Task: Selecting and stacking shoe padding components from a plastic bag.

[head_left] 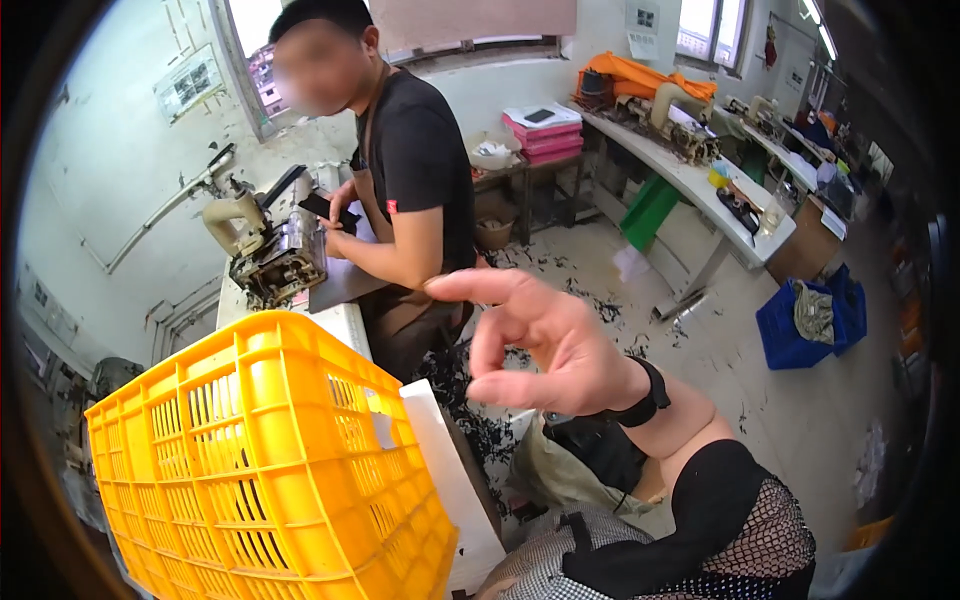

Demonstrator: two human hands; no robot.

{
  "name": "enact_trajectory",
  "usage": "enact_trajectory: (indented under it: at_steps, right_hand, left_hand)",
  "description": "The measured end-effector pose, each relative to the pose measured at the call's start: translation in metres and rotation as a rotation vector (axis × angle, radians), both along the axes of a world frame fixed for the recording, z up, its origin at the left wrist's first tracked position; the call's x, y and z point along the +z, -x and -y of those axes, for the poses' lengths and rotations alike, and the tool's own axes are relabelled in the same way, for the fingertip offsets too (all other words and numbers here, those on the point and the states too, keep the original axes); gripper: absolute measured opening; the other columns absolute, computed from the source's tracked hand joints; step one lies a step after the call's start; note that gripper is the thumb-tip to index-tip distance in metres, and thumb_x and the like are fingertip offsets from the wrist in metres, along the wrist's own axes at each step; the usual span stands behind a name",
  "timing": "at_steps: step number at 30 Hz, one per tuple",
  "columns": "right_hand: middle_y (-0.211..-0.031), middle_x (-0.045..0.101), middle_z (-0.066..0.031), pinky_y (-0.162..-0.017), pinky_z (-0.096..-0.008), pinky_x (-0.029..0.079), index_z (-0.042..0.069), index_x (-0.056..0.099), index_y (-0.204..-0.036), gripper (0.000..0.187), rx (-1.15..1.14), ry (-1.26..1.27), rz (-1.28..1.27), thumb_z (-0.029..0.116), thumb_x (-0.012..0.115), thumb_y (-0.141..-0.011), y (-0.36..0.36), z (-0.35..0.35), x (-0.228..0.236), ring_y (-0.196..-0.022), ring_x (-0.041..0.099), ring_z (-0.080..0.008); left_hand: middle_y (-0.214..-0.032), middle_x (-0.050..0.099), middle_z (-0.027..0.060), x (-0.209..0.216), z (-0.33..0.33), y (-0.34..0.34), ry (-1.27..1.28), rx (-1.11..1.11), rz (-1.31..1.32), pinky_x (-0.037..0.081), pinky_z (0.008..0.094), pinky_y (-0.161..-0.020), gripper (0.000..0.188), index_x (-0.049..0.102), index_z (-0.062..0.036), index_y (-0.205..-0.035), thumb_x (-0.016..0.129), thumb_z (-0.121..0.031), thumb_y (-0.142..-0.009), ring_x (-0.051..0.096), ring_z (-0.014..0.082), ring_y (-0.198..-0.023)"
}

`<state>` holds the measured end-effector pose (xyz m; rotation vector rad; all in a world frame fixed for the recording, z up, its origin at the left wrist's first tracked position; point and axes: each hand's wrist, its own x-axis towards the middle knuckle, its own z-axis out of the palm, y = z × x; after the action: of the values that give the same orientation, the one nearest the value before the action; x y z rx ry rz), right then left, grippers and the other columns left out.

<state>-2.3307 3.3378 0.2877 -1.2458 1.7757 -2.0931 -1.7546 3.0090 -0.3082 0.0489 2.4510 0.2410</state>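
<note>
My right hand (pixel 552 345) is raised in the middle of the view, palm partly showing, with a dark band (pixel 645 392) round the wrist. One finger stretches out to the left, the others are bent and apart, and nothing is between them. To its left, apart from it, a yellow plastic crate (pixel 285 425) with slatted sides sits tilted in the near left, filling that corner. A white panel edge (pixel 447 480) shows beside the crate. My left hand is out of the picture.
Beyond the crate a person (pixel 420 150) in a dark shirt sits by a sewing machine (pixel 275 260), handling something dark. Black scraps (pixel 475 400) litter the floor. A grey-green sack (pixel 565 470) stands below my hand. Blue bins (pixel 795 325) and a long workbench (pixel 680 160) are at right.
</note>
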Motion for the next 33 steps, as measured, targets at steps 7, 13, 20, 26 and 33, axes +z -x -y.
enact_trajectory:
  at_steps: [7, 13, 20, 26, 33]
  right_hand:
    - [-0.075, 0.058, -0.0001, -0.068, -0.0209, 0.043, -0.001, 0.037, -0.135, 0.062, 0.072, -0.151, 0.011, 0.006, 0.067, -0.082, 0.021, 0.018, -0.009, -0.069, 0.054, -0.0061]
    - [-0.072, 0.059, 0.0000, -0.071, -0.0219, 0.043, 0.001, 0.037, -0.135, 0.059, 0.161, -0.269, 0.051, 0.010, 0.066, -0.084, 0.023, 0.031, -0.019, -0.068, 0.054, -0.0052]
    - [-0.070, 0.058, 0.0005, -0.073, -0.0221, 0.043, 0.001, 0.037, -0.135, 0.060, 0.180, -0.281, 0.019, 0.011, 0.066, -0.084, 0.030, 0.045, -0.028, -0.066, 0.054, -0.0046]
    - [-0.066, 0.056, -0.0028, -0.059, -0.0224, 0.044, 0.002, 0.040, -0.130, 0.057, 0.217, -0.267, -0.057, 0.013, 0.068, -0.082, 0.038, 0.054, -0.034, -0.059, 0.053, -0.0077]
    - [-0.069, 0.056, -0.0003, -0.065, -0.0228, 0.044, 0.003, 0.041, -0.133, 0.056, 0.304, -0.401, 0.072, 0.016, 0.065, -0.084, 0.024, 0.054, -0.083, -0.063, 0.053, -0.0073]
  left_hand:
    - [-0.123, 0.048, 0.0127, -0.004, 0.004, 0.006, -0.005, 0.009, 0.000, 0.043, 0.0471, -0.090, 0.050, 0.039, -0.0153, -0.123, 0.056, -0.039, -0.083, 0.054, 0.0313, -0.107]
    - [-0.122, 0.048, 0.0126, 0.003, 0.007, -0.012, 0.009, 0.044, 0.018, 0.043, 0.0469, -0.089, 0.049, 0.040, -0.0153, -0.122, 0.056, -0.039, -0.083, 0.054, 0.0312, -0.107]
    - [-0.121, 0.049, 0.0125, 0.005, 0.006, -0.025, -0.003, 0.045, 0.048, 0.043, 0.0467, -0.089, 0.048, 0.040, -0.0153, -0.121, 0.056, -0.039, -0.083, 0.055, 0.0311, -0.107]
    - [-0.120, 0.049, 0.0124, 0.003, -0.003, -0.027, -0.032, 0.035, 0.070, 0.044, 0.0466, -0.089, 0.047, 0.041, -0.0153, -0.121, 0.056, -0.039, -0.083, 0.055, 0.0310, -0.106]
    - [-0.119, 0.050, 0.0123, -0.003, 0.015, 0.044, 0.003, 0.058, -0.018, 0.044, 0.0464, -0.089, 0.046, 0.042, -0.0153, -0.120, 0.056, -0.039, -0.083, 0.055, 0.0308, -0.106]
